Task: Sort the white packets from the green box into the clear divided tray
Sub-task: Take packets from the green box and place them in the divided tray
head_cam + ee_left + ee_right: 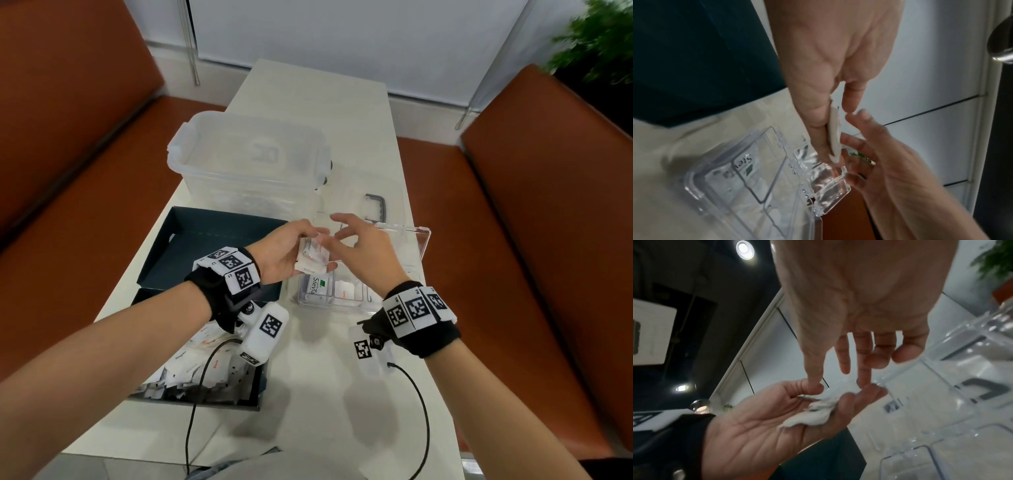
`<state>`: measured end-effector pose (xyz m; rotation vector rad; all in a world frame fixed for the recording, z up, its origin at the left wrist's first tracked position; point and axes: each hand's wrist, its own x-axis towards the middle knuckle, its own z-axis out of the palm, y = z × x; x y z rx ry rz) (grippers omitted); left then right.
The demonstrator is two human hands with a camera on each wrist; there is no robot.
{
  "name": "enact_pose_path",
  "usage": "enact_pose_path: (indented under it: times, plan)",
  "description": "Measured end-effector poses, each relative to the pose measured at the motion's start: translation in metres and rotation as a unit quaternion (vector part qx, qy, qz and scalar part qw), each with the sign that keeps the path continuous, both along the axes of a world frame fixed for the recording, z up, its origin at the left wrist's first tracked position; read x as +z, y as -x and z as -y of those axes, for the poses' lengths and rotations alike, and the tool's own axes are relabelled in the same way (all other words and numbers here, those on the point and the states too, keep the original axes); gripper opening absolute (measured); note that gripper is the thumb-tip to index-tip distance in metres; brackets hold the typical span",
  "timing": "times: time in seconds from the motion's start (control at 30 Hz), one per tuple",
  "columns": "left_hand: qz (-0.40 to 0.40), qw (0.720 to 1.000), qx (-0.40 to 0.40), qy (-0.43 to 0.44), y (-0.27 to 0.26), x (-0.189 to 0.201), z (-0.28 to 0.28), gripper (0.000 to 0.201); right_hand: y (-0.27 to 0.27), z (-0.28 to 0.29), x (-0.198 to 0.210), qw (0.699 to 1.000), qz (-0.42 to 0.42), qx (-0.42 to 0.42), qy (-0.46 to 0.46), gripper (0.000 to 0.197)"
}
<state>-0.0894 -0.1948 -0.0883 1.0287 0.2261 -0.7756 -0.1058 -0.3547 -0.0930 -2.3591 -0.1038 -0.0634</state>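
Note:
My left hand point(291, 251) holds a small stack of white packets point(312, 257) between thumb and fingers, just above the left end of the clear divided tray point(346, 303). The same packets point(834, 138) show edge-on in the left wrist view and crumpled on the palm point(813, 415) in the right wrist view. My right hand point(356, 245) hovers beside them with fingers spread, its fingertips point(863, 381) touching the stack. One tray compartment holds a Stevia packet point(319, 285), another a white packet point(344, 291). The green box point(205, 377) at the lower left holds several more packets.
The green box's lid point(205, 240) lies open behind it. A large clear lidded tub point(250, 161) stands at the back of the white table point(308, 377). The tray's clear lid point(411, 246) stands open on the right. Orange benches point(531, 205) flank the table.

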Motion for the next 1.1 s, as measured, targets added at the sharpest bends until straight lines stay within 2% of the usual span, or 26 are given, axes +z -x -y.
enact_pose_path:
  times: [0.03,0.1,0.27,0.4,0.57,0.63,0.73,0.8,0.9,1.1]
  plan:
    - [0.008,1.000,-0.002,-0.001,0.000,0.001,0.001,0.040,0.000,-0.002,0.002,1.000,-0.020,0.014,-0.013,0.045]
    - [0.040,0.999,-0.022,-0.010,0.000,0.004,0.003,0.049,-0.002,0.000,0.003,0.999,-0.036,0.026,-0.028,0.040]
    - [0.091,0.994,-0.036,-0.053,0.004,0.004,0.006,0.037,-0.006,0.016,0.007,0.986,-0.087,-0.030,-0.140,0.024]
    - [0.096,0.991,-0.042,-0.085,0.009,-0.001,0.008,0.032,-0.008,0.025,0.008,0.981,-0.114,-0.044,-0.150,0.007]
    - [0.092,0.990,0.002,-0.108,0.004,-0.005,0.006,0.031,-0.016,0.044,0.005,0.977,-0.106,-0.101,-0.154,0.010]
    - [0.090,0.989,0.027,-0.111,0.000,-0.007,0.001,0.031,-0.019,0.052,-0.002,0.985,-0.087,-0.116,-0.096,0.010]
    - [0.087,0.988,0.049,-0.115,-0.005,-0.008,-0.006,0.031,-0.015,0.049,-0.017,0.989,-0.123,-0.065,0.054,0.010]
    - [0.092,0.987,0.051,-0.123,-0.006,-0.008,-0.008,0.030,-0.010,0.041,-0.027,0.982,-0.146,-0.025,0.120,0.011]
    - [0.094,0.986,0.054,-0.127,-0.005,-0.009,-0.008,0.028,-0.005,0.030,-0.038,0.969,-0.131,-0.001,0.207,0.017]
    - [0.091,0.986,0.051,-0.128,-0.005,-0.012,-0.008,0.028,-0.005,0.018,-0.057,0.922,-0.096,0.041,0.372,0.026]
